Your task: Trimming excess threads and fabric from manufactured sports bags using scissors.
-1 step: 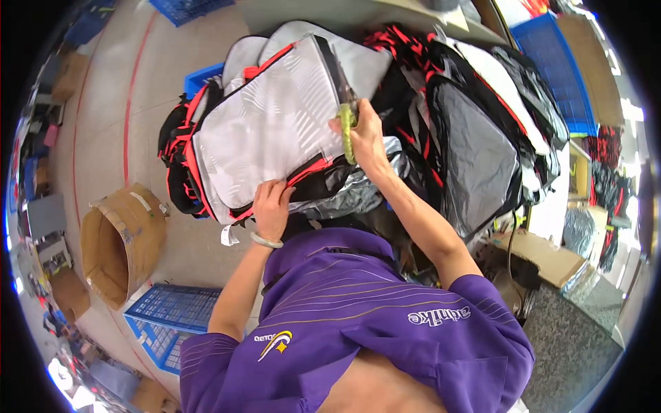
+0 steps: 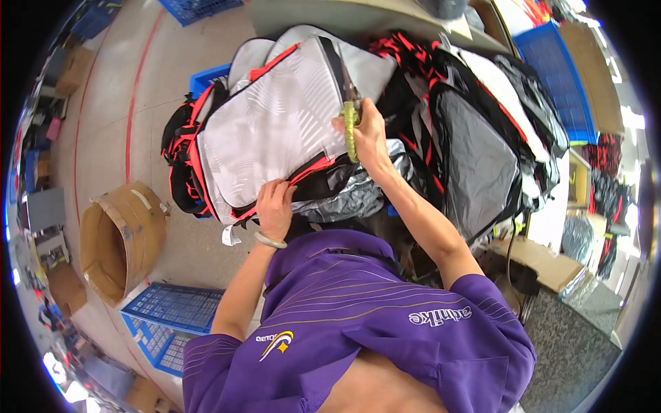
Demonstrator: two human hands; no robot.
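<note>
A grey-white backpack (image 2: pixel 275 131) with red trim and black straps lies on top of a pile in front of me. My left hand (image 2: pixel 274 206), with a pale bangle on the wrist, grips the bag's near lower edge. My right hand (image 2: pixel 368 138) is closed on a yellow-green handled cutting tool (image 2: pixel 350 127), whose dark blade points up along the bag's right edge. Crumpled silver-grey plastic wrap (image 2: pixel 354 196) sits under the bag between my hands.
More black, grey and red backpacks (image 2: pixel 475 151) are heaped to the right. A round cardboard drum (image 2: pixel 120 241) and a blue plastic crate (image 2: pixel 172 316) stand on the floor at left. A cardboard box (image 2: pixel 544 258) and a grey counter (image 2: pixel 571 344) are at lower right.
</note>
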